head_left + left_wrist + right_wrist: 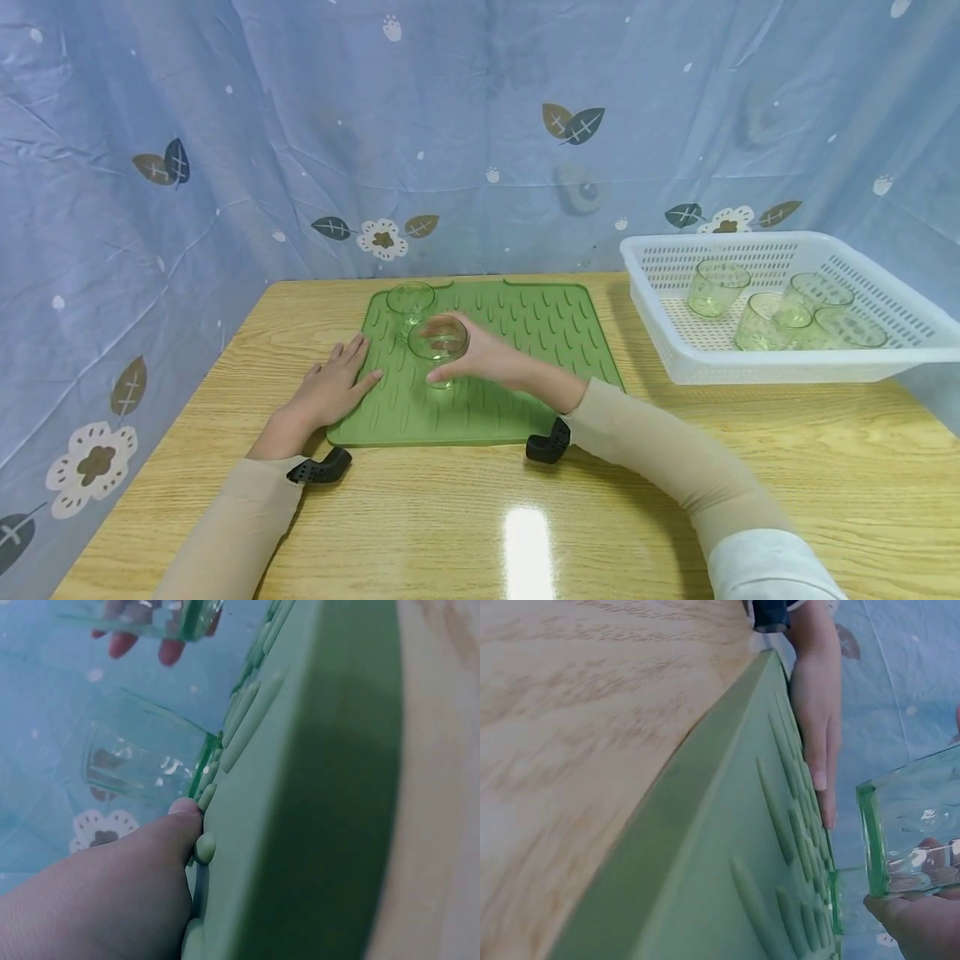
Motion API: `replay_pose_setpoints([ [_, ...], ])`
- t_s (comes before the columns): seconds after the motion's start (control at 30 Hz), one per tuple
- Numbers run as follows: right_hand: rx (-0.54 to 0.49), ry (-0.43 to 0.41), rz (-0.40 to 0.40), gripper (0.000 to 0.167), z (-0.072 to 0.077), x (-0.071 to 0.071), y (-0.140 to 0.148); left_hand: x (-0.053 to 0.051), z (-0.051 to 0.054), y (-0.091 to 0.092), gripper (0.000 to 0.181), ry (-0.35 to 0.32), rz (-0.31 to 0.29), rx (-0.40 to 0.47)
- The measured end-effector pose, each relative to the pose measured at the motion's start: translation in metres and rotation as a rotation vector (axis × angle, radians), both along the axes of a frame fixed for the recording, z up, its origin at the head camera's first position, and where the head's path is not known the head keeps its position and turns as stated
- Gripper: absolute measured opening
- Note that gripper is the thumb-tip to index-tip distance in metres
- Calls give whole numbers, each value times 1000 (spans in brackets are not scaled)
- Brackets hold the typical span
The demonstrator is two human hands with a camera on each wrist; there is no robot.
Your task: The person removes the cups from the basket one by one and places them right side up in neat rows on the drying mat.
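My right hand (483, 354) holds a clear green-tinted drinking glass (915, 817) by its side, fingers and thumb curled round it. In the right wrist view, a gap shows between the glass's thick base and the green ribbed mat (517, 333). A second glass (410, 302) stands upright at the mat's back left corner, just behind the held one. Palm down, my left hand (330, 392) rests across the mat's left edge with its fingers extended. Its thumb (176, 832) lies on the mat, near the standing glass in the left wrist view.
A white perforated plastic basket (780, 367) sits at the right of the wooden table (420, 517). Several similar glasses (718, 287) stand or lie inside it. A blue patterned curtain (465, 150) hangs behind the table and along its left side.
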State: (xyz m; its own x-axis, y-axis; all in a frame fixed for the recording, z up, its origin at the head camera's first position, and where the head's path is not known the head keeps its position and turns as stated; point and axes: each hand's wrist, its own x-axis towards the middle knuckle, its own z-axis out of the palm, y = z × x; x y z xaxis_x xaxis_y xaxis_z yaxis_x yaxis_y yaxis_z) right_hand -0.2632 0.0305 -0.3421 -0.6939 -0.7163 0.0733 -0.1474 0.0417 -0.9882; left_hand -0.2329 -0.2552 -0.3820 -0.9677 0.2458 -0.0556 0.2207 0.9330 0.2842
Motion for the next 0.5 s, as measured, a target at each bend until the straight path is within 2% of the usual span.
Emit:
replay_pose_setpoints([
  [0.23,24,-20,34,85,-9,0,-18,1,2,0,76,-5,2,0],
  [0.5,18,-58,16,86,-12,4,-30,0,0,0,76,1,0,-4],
])
